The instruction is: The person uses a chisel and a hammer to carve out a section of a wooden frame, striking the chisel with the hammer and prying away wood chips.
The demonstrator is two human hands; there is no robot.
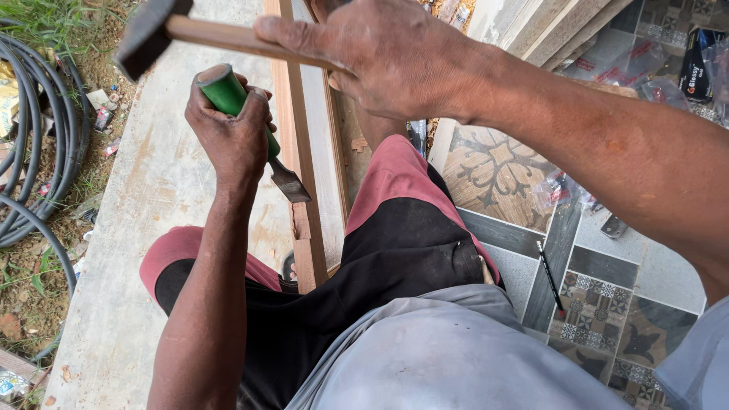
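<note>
Head view, looking down over knees. Left hand (231,137) wrapped tight round green chisel handle (228,95), fingers closed, butt end of handle poking out above fist. Chisel blade (291,182) angled down to the right, tip touching the wooden frame piece (307,250) at a notch near its edge. Right hand (387,53) clamped on wooden hammer handle (228,36), dark hammer head (143,38) up at top left, above and left of chisel butt, not touching it.

Wooden frame piece running from top centre down between the legs, lying on the concrete slab (152,197). Second thinner strip (334,144) parallel on its right, partly hidden behind right forearm and thigh. Legs in black shorts with red trim (395,228) straddling the wood; grey shirt (440,357) filling bottom of view.

Left side: coil of black hose (38,129) on dirt and grass, bits of litter beside the slab edge. Right side: patterned floor tiles (501,175), pencil (550,277) lying on a tile joint, small metal part (613,226) just beyond, clear plastic wrap (562,193) near forearm. Stacked boards (562,26) at top right, dark packet (695,68) at far edge. Right forearm crossing the view, blocking part of tiles and upper wood.
</note>
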